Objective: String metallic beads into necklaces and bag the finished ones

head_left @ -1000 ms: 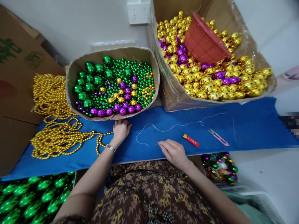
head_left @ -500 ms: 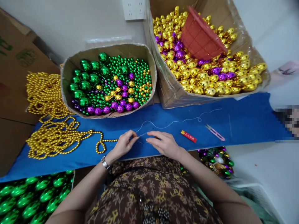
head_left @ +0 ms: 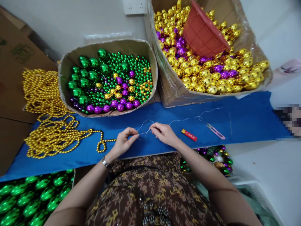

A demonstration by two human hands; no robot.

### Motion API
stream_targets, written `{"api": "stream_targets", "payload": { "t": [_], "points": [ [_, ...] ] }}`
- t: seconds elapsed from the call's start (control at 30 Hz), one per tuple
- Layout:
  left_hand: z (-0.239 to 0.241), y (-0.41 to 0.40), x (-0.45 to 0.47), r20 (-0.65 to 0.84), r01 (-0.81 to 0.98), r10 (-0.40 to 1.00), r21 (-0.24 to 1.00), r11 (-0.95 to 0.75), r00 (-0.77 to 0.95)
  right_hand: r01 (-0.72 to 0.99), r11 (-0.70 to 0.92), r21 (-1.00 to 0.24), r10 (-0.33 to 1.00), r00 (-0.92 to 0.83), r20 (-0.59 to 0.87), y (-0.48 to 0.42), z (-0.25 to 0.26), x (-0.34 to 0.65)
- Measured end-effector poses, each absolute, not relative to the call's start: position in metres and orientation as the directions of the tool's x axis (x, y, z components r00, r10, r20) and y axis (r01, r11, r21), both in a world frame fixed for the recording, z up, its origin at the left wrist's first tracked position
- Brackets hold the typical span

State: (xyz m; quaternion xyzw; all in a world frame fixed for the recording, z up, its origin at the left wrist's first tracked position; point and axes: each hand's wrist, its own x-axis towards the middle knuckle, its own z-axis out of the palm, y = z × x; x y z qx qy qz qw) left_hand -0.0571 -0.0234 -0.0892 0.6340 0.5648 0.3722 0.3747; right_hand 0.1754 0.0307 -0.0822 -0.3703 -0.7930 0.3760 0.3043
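Observation:
A thin white thread [head_left: 182, 120] runs in loose curves over the blue cloth and passes between my two hands. My left hand [head_left: 124, 140], with a metal watch at the wrist, pinches the thread between thumb and index finger. Opposite it, my right hand [head_left: 164, 135] pinches the thread too, and a short stretch is drawn between them. A string of gold beads [head_left: 101, 142] trails from a coiled heap at the left up to my left hand; where it ends is hidden. Right of my right hand lie a small red packet [head_left: 189, 135] and pink-handled thread snips [head_left: 215, 131].
Behind my hands stand a carton [head_left: 60, 84] of green, purple and gold beads and a larger carton [head_left: 164, 78] of gold and purple baubles holding a red basket [head_left: 204, 33]. More gold bead strings [head_left: 43, 91] pile at the left. Green baubles [head_left: 30, 197] sit below the table edge.
My right hand has closed from spread fingers into a pinch on the thread, its loop now lifted between the hands. The whole view has shifted slightly.

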Motion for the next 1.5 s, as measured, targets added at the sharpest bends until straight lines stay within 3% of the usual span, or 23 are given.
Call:
{"api": "stream_targets", "payload": {
  "t": [0.13,0.27,0.33,0.43,0.53,0.63,0.77,0.9,1.03,1.3,1.5],
  "points": [
    [-0.088,-0.020,-0.059,0.037,0.446,0.994,0.891,-0.080,0.105,0.424,0.610,-0.669,0.763,-0.542,0.353,0.034,-0.081,0.186],
    [-0.072,-0.014,-0.048,0.137,0.585,0.966,0.774,-0.243,0.220,0.478,0.740,-0.474,0.667,-0.613,0.424,0.031,-0.078,0.185],
    [-0.063,-0.009,-0.036,0.157,0.565,0.953,0.776,-0.282,0.259,0.506,0.788,-0.350,0.616,-0.649,0.446,0.029,-0.074,0.182],
    [-0.056,-0.001,-0.018,-0.029,0.379,0.944,0.920,-0.104,0.329,0.564,0.803,-0.194,0.583,-0.675,0.453,0.026,-0.068,0.180],
    [-0.059,0.005,-0.009,-0.202,0.224,0.914,0.966,0.127,0.352,0.596,0.793,-0.125,0.581,-0.678,0.450,0.024,-0.067,0.182],
    [-0.063,0.006,-0.009,-0.271,0.158,0.905,0.960,0.231,0.327,0.615,0.777,-0.132,0.598,-0.656,0.461,0.023,-0.069,0.185],
    [-0.066,0.006,-0.011,-0.257,0.160,0.928,0.962,0.220,0.268,0.614,0.757,-0.226,0.640,-0.625,0.446,0.028,-0.070,0.195],
    [-0.067,0.008,-0.014,-0.219,0.181,0.967,0.964,0.194,0.130,0.702,0.592,-0.396,0.783,-0.385,0.488,0.035,-0.055,0.217],
    [-0.065,0.010,-0.016,-0.187,0.228,0.975,0.961,0.156,0.123,0.616,0.618,-0.489,0.756,-0.295,0.584,0.031,-0.037,0.222],
    [-0.052,0.008,-0.010,-0.070,0.387,0.970,0.922,-0.027,0.234,0.615,0.631,-0.473,0.774,-0.456,0.439,0.029,-0.050,0.178],
    [-0.058,0.010,-0.017,-0.105,0.340,0.980,0.939,0.042,0.170,0.706,0.560,-0.433,0.815,-0.376,0.441,0.038,-0.052,0.198]
  ]
}}
